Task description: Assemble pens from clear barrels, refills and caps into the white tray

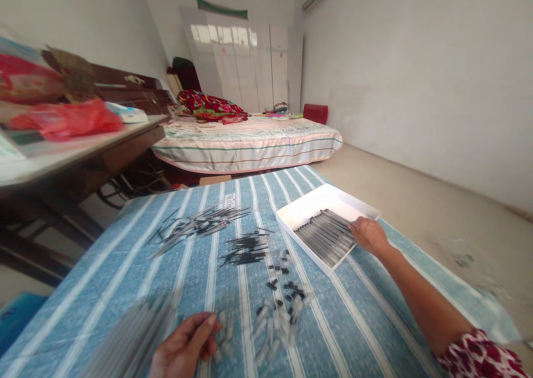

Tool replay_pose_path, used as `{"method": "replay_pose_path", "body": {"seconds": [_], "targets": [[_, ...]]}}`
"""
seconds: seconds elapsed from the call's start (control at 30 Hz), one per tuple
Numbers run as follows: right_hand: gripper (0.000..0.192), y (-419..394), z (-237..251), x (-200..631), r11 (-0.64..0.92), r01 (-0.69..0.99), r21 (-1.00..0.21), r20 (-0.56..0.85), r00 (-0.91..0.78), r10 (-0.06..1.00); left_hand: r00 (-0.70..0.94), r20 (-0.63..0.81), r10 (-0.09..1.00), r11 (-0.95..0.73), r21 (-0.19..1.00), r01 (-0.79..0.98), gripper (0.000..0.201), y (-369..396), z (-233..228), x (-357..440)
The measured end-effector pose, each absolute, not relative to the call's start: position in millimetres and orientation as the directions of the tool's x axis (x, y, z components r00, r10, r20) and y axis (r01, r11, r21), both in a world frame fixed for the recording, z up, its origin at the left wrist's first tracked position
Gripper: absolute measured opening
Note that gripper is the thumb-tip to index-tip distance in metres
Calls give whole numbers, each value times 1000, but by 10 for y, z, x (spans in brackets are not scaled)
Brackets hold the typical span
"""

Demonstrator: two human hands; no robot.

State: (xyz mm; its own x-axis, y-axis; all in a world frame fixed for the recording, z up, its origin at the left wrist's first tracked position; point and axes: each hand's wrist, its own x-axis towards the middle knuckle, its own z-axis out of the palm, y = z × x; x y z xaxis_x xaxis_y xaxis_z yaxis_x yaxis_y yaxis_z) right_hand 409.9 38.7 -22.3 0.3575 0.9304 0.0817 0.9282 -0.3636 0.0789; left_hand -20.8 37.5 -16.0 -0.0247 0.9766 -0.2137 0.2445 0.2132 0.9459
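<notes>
Nearest the camera, the left hand (183, 347) curls its fingers loosely over small clear plastic caps (275, 322) at the near edge of the blue striped tablecloth (125, 278); whether it pinches one I cannot tell. At the cloth's right edge, the outstretched right hand (368, 235) rests palm-down, fingers closed on grey pens (327, 236) lying in the shallow white cardboard box (310, 206), their long axes running from near-left to far-right.

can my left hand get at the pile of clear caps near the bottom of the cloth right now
Probably yes. The left hand sits right beside the clear caps, its fingertips already at the nearest ones, with only bare striped cloth between. The right hand is away at the white tray.
</notes>
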Motion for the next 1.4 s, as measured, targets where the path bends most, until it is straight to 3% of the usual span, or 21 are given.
{"method": "replay_pose_path", "body": {"seconds": [0.23, 0.63, 0.83, 0.93, 1.03, 1.13, 1.23, 1.4], "targets": [[36, 352, -157, 4091, -390, 916, 93, 31, 389, 921, 19, -207, 978, 196, 950, 243, 40, 398, -249, -257], [46, 207, -179, 4089, -365, 924, 111, -4, 367, 930, 25, -186, 982, 181, 975, 130, 25, 314, -228, -190], [46, 148, -243, 4120, -367, 922, 123, 68, 361, 930, 22, -200, 980, 197, 975, 104, 24, 338, -381, -238], [45, 110, -235, 4055, -342, 930, 136, 194, 313, 930, 7, -191, 982, 190, 977, 95, 24, 315, -366, -221], [40, 88, -212, 3831, -208, 976, 60, 367, 172, 914, -11, -177, 984, 177, 978, 109, 23, 296, -341, -211], [38, 99, -222, 3454, 40, 994, -100, 468, 12, 884, -66, -122, 990, 132, 976, 176, 23, 314, -325, -251], [36, 144, -269, 3030, 221, 947, -234, 432, -103, 896, -172, -57, 983, 100, 962, 254, 23, 358, -292, -362], [30, 278, -326, 2501, 290, 909, -298, 270, -211, 939, -278, 55, 959, 75, 896, 437, 23, 393, -190, -595]]}}
